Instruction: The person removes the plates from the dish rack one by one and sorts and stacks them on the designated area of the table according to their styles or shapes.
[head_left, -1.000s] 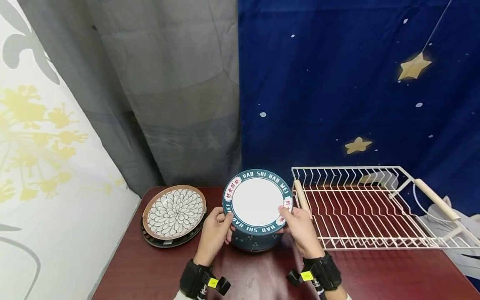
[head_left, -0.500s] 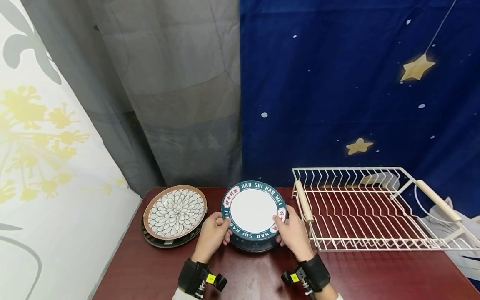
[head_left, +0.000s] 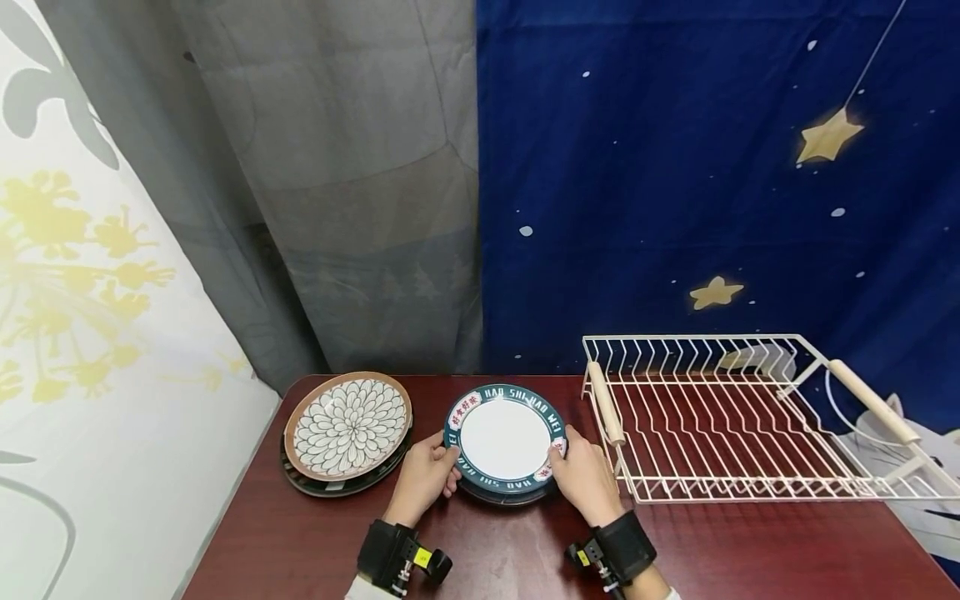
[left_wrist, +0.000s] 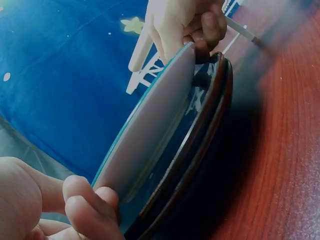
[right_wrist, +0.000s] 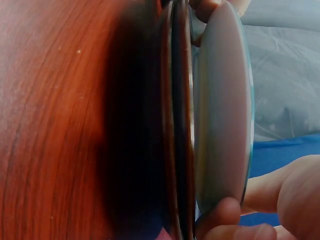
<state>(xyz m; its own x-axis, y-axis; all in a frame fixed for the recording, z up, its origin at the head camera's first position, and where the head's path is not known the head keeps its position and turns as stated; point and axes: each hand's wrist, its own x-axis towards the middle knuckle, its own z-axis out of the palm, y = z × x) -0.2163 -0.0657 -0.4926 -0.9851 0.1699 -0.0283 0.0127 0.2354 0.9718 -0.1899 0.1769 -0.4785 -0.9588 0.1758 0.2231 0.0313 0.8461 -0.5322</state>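
A round plate (head_left: 504,439) with a white centre and a teal lettered rim lies face up between my hands. My left hand (head_left: 426,477) pinches its left rim, thumb on top and fingers beneath. On the opposite rim my right hand (head_left: 588,477) pinches in the same way. Both wrist views show the plate's pale underside just above two stacked dark plates (left_wrist: 200,122) with brown edges. The two wrist views show a gap at the rims; whether the bases touch is hidden. From the head view the plate covers most of that dark stack.
Left on the reddish-brown table (head_left: 480,575) sits a petal-patterned plate (head_left: 352,427) with a brown rim, on top of a black plate (head_left: 337,490). A white wire dish rack (head_left: 720,382) with wooden handles (head_left: 606,404) stands at the right. Curtains (head_left: 637,167) hang behind.
Both hands have lowered the teal-rimmed plate toward the dark stack, and it appears lower and nearer me. The other plates and the rack have stayed put.
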